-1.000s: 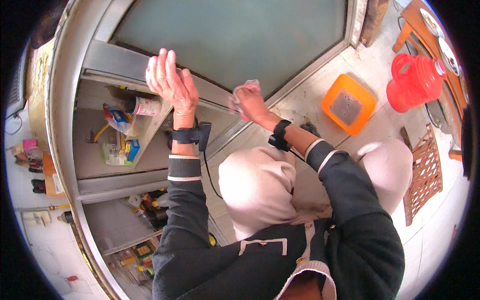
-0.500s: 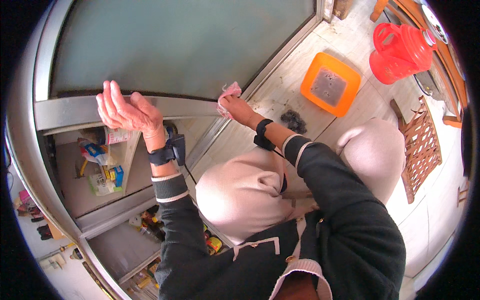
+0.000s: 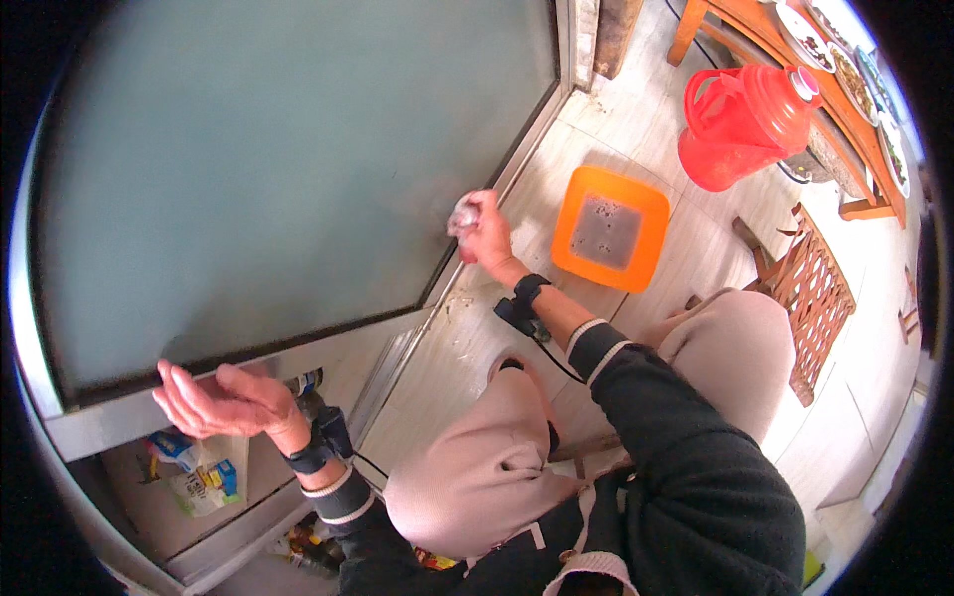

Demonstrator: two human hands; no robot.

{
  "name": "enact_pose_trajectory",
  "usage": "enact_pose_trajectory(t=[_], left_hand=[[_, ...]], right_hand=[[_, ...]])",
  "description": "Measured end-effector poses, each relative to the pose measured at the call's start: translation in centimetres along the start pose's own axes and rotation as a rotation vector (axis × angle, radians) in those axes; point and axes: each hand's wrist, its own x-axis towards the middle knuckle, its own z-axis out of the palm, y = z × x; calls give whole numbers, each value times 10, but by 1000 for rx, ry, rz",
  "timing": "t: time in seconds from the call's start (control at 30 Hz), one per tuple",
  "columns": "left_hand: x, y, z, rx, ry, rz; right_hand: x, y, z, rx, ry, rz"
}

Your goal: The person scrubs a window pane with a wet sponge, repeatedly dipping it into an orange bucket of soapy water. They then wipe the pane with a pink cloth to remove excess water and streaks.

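My right hand (image 3: 489, 236) is closed around a crumpled pink-and-white cloth (image 3: 462, 216). It presses the cloth on the frosted glass panel (image 3: 288, 189), close to the panel's right edge. A faint smear shows on the glass beside the cloth. My left hand (image 3: 224, 399) lies palm up at the metal rail (image 3: 109, 425) along the panel's lower edge, its fingers stretched out and nothing held. Both wrists wear black straps with small devices.
An orange basin (image 3: 648, 238) of murky water stands on the pale tiled floor, near a red thermos flask (image 3: 745, 124). A woven wooden seat (image 3: 817, 293) is at right, below a wooden table (image 3: 740, 22) with dishes. Packets (image 3: 206, 487) lie inside the cabinet under the rail.
My right hand has moved with the cloth from the rail's right end up onto the glass. The view has shifted, so the rail and my left hand appear lower.
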Motion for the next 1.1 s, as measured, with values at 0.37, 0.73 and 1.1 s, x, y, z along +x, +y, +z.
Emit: enact_pose_trajectory(t=[0.37, 0.73, 1.1], left_hand=[[-2, 2, 3, 59, 8, 2], [-2, 3, 1, 67, -42, -31], [-3, 1, 6, -45, 47, -30]], right_hand=[[245, 46, -87, -330, 613, 47], [266, 142, -64, 381, 555, 199], [150, 138, -16, -555, 30, 471]])
